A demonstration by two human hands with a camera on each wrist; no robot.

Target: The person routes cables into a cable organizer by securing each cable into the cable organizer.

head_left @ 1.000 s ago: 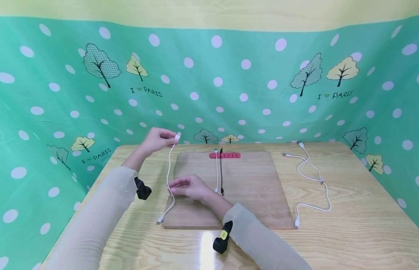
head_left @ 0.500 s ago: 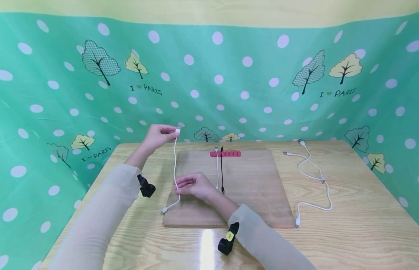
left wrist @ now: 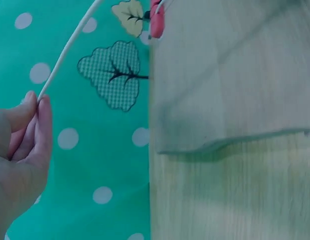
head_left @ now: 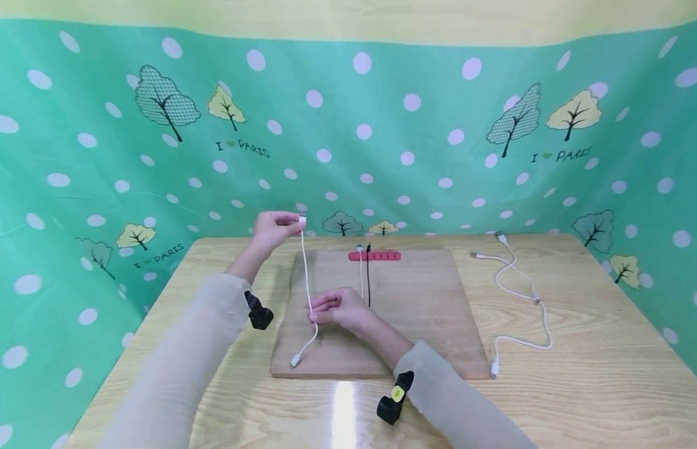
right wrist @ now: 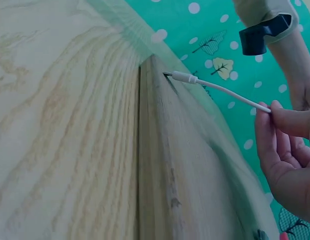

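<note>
My left hand [head_left: 273, 228] is raised above the table's back left and pinches the plug end of a white cable [head_left: 306, 280]. The cable hangs down to my right hand [head_left: 338, 309], which pinches it mid-length over the wooden board [head_left: 427, 324]. Its free plug [head_left: 295, 360] lies on the board's front left corner, seen close in the right wrist view as a white plug [right wrist: 182, 77]. The left wrist view shows the cable [left wrist: 69, 47] leaving my fingertips [left wrist: 42, 107]. A red cable holder [head_left: 375, 255] at the board's back edge keeps a white and a black cable.
Another long white cable [head_left: 516, 293] snakes across the table to the right of the board. Green dotted fabric [head_left: 382, 137] walls the table on three sides. Black wrist camera mounts [head_left: 394, 396] sit on both sleeves.
Both hands have shifted right with the white cable. The left hand rose slightly, and the cable's free plug slid from the table onto the board's front left corner.
</note>
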